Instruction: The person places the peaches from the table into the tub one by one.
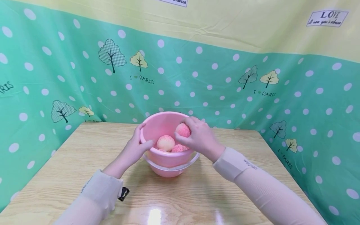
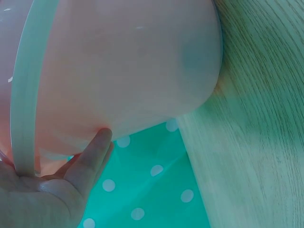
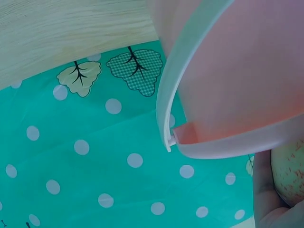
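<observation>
A pink bucket (image 1: 168, 161) stands upright on the table, its white handle (image 1: 170, 169) lowered across the front. My left hand (image 1: 136, 148) grips the bucket's left rim, with the thumb over the edge. In the left wrist view, fingers (image 2: 92, 156) lie against the bucket's outer wall. Above the inside of the bucket near the right rim, my right hand (image 1: 201, 136) holds a pink-speckled peach (image 1: 183, 129) between thumb and fingers. Inside the bucket lie a pale peach (image 1: 166, 143) and a pinker peach (image 1: 179, 148). The bucket's bottom is hidden.
The wood-grain table (image 1: 92, 147) extends around the bucket. A green and yellow printed cloth (image 1: 197, 84) hangs behind it and along both sides. A small black device (image 1: 123, 193) sits at the left wrist.
</observation>
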`<state>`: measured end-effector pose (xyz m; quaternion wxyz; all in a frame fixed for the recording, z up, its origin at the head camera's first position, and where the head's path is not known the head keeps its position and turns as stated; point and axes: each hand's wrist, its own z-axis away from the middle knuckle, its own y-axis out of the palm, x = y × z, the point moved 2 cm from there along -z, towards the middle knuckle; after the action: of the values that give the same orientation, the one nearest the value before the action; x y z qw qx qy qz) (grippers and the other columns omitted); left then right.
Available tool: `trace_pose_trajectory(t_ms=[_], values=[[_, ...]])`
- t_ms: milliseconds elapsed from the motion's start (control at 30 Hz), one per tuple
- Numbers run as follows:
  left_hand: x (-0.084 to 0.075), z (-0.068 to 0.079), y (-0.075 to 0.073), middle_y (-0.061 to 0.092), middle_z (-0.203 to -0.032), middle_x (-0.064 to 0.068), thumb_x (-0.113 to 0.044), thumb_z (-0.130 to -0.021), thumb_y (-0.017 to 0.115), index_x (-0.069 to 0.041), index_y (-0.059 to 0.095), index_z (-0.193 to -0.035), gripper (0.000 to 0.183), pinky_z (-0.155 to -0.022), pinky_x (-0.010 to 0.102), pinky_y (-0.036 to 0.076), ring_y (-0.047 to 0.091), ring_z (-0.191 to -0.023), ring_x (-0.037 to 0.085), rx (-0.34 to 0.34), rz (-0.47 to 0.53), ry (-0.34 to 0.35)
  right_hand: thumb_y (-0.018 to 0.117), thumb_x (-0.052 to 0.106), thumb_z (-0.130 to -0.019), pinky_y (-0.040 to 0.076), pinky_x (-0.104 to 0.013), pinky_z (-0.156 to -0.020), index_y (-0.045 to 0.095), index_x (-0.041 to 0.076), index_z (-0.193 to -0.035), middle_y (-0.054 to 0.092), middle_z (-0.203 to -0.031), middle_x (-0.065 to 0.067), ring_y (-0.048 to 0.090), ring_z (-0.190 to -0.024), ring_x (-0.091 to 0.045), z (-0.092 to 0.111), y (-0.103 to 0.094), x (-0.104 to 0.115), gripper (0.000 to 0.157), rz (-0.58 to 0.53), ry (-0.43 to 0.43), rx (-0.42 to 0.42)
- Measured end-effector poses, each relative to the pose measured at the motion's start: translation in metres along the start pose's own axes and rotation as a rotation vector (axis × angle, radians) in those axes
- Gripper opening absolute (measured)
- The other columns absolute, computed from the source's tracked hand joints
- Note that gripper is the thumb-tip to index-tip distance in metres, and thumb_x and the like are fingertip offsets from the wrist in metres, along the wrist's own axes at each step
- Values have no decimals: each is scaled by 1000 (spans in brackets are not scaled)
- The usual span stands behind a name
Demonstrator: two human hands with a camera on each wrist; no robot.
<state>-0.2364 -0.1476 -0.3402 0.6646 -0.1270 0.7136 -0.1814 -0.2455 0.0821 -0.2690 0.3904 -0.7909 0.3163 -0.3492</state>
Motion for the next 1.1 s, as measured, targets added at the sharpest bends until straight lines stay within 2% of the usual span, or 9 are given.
trace_pose_trajectory(t_ms=[167,400,633,1100], values=[[-1,0,0,25,-149,14,-42,-84,60,-25,5,-149,86,-104,51,33,34,-131,32,-2,0,5,61,48,-78,44,-29,-67,55,26,-95,55,-91,10,49,-81,-9,-4,4,1,28,1,-6,26],[-1,-1,0,25,-150,12,-40,-85,60,-25,5,-149,86,-104,50,33,33,-132,31,-7,-4,12,59,45,-78,43,-26,-63,55,24,-94,54,-90,10,49,-75,-10,-10,11,3,27,19,-35,39],[-1,0,0,24,-150,11,-40,-85,60,-25,5,-149,86,-104,50,34,33,-132,31,-1,1,6,59,45,-77,42,-25,-61,55,24,-93,52,-81,10,48,-71,-9,-14,15,5,27,41,-41,55],[-1,0,0,25,-149,14,-40,-85,60,-25,3,-149,87,-103,50,34,35,-131,32,3,-1,7,59,41,-77,45,-23,-63,55,23,-94,53,-87,9,49,-79,-8,-22,20,9,26,35,-48,57]])
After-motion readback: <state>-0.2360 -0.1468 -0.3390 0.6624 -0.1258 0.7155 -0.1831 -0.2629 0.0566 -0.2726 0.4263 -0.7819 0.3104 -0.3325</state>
